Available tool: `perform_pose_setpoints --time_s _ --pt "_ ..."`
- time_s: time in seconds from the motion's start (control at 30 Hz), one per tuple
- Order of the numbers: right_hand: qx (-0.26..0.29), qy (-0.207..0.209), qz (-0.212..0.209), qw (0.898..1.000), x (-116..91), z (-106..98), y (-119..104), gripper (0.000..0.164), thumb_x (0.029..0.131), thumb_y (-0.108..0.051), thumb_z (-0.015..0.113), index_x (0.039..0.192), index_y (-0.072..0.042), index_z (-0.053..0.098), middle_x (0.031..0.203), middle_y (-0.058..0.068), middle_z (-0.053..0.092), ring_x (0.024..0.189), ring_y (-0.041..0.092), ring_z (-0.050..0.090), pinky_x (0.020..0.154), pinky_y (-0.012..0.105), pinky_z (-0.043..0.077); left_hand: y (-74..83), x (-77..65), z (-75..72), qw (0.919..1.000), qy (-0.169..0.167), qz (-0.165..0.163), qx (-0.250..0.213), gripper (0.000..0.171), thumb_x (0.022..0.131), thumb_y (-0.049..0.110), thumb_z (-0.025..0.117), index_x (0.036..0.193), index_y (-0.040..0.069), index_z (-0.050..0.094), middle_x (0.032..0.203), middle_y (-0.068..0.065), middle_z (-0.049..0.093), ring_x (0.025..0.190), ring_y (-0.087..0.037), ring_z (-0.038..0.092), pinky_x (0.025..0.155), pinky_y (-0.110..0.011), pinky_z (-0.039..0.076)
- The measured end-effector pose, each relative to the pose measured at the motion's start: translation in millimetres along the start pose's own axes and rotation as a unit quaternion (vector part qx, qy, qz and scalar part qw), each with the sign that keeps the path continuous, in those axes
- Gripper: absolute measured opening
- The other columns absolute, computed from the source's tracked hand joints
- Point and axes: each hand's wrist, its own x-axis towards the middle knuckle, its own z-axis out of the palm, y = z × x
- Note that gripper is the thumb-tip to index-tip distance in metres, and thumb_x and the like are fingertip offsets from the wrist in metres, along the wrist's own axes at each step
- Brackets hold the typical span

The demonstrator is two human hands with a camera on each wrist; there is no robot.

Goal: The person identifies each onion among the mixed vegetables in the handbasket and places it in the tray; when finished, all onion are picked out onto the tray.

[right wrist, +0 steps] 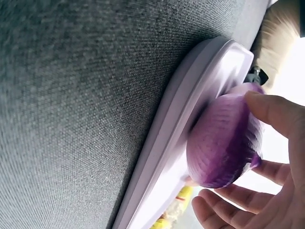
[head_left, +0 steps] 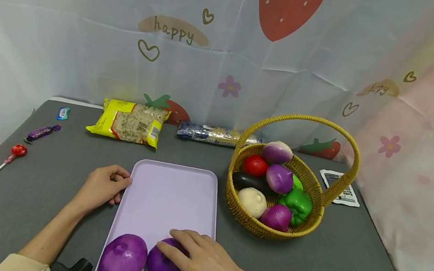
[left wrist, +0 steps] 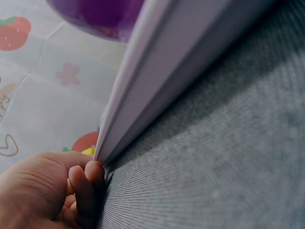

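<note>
A lilac tray (head_left: 173, 194) lies on the table. My left hand (head_left: 104, 188) pinches its left rim; the left wrist view has the thumb and fingertips of that hand (left wrist: 52, 191) at the rim. At the near end of the tray sit two purple onions side by side. My right hand (head_left: 211, 266) holds the right purple onion (head_left: 163, 264) from above, its thumb and fingers spread round it in the right wrist view, where the onion (right wrist: 221, 143) appears tilted. Untouched, the left onion (head_left: 123, 259) stands beside it.
Right of the tray stands a yellow wicker basket (head_left: 239, 213) of vegetables with a tall handle. Along the back lie a yellow food bag (head_left: 131, 121) and a long shiny packet (head_left: 209, 134). A lollipop (head_left: 18, 151) and wrapped candy (head_left: 43, 133) lie left; a white packet (head_left: 342, 195), right.
</note>
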Motion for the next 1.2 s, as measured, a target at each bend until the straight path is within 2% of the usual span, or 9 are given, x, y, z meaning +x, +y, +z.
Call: perform_pose_setpoints --time_s 0.17,0.5,0.6,0.73,0.9,1.0,1.1,1.2 --pt "-0.007 0.006 -0.002 1.000 0 2 0 0.079 0.086 -0.058 0.065 0.149 -0.023 0.034 0.143 0.008 0.048 0.129 0.020 0.051 0.094 0.033 0.054 -0.4 0.3 0.3 1.0000 -0.001 -0.004 0.003 0.025 0.094 0.020 0.062 0.108 0.000 0.063 0.072 -0.005 0.064 0.048 -0.012 0.058 0.047 -0.028 0.052" --pt "0.004 -0.008 0.004 1.000 0 -3 -1 0.077 0.089 -0.059 0.061 0.151 -0.024 0.031 0.146 0.008 0.046 0.132 0.021 0.049 0.095 0.036 0.053 0.2 -0.8 -1.2 1.0000 0.000 0.000 0.004 0.026 0.094 0.021 0.062 0.108 -0.001 0.063 0.071 -0.005 0.063 0.048 -0.011 0.057 0.046 -0.028 0.051" --pt "0.001 0.010 0.011 1.000 -1 -8 1 0.077 0.088 -0.058 0.062 0.150 -0.024 0.033 0.145 0.008 0.046 0.131 0.020 0.049 0.095 0.037 0.053 0.1 -0.5 -1.0 1.0000 0.000 -0.002 0.003 0.025 0.094 0.020 0.062 0.108 -0.001 0.063 0.071 -0.005 0.063 0.048 -0.011 0.057 0.046 -0.028 0.051" --pt "-0.027 0.076 0.023 0.996 -4 -22 9 0.071 0.087 -0.055 0.065 0.145 -0.022 0.041 0.142 0.007 0.051 0.128 0.020 0.053 0.097 0.036 0.053 -0.1 0.1 0.0 1.0000 -0.002 -0.006 0.005 0.024 0.094 0.020 0.062 0.108 0.000 0.063 0.070 -0.004 0.063 0.048 -0.012 0.058 0.047 -0.028 0.051" --pt "-0.044 0.184 0.056 0.980 -10 -59 41 0.050 0.084 -0.038 0.073 0.127 -0.015 0.061 0.127 0.006 0.063 0.119 0.021 0.060 0.099 0.037 0.051 0.3 0.5 0.2 1.0000 -0.002 -0.006 0.002 0.024 0.094 0.021 0.062 0.107 0.000 0.063 0.069 -0.004 0.063 0.048 -0.012 0.058 0.047 -0.028 0.051" --pt "-0.040 0.235 0.098 0.966 -17 -81 69 0.034 0.082 -0.026 0.075 0.112 -0.011 0.068 0.116 0.006 0.068 0.110 0.022 0.063 0.094 0.038 0.053 0.8 0.5 -0.5 1.0000 0.000 -0.003 -0.001 0.025 0.094 0.021 0.063 0.108 0.000 0.063 0.069 -0.005 0.063 0.047 -0.012 0.057 0.046 -0.028 0.051" --pt "-0.043 0.259 0.163 0.951 -24 -99 100 0.021 0.083 -0.019 0.073 0.102 -0.010 0.071 0.107 0.007 0.070 0.102 0.023 0.065 0.084 0.041 0.056 0.5 0.5 -1.0 1.0000 0.000 -0.001 -0.001 0.026 0.094 0.021 0.063 0.107 -0.001 0.063 0.069 -0.005 0.062 0.047 -0.011 0.057 0.046 -0.028 0.050" --pt "-0.034 0.250 0.239 0.938 -28 -114 131 0.016 0.087 -0.018 0.068 0.100 -0.009 0.071 0.103 0.009 0.071 0.094 0.026 0.064 0.073 0.045 0.055 -0.2 0.0 -1.2 1.0000 0.000 0.000 -0.002 0.026 0.094 0.021 0.063 0.107 -0.001 0.063 0.068 -0.006 0.062 0.047 -0.011 0.057 0.046 -0.028 0.050"
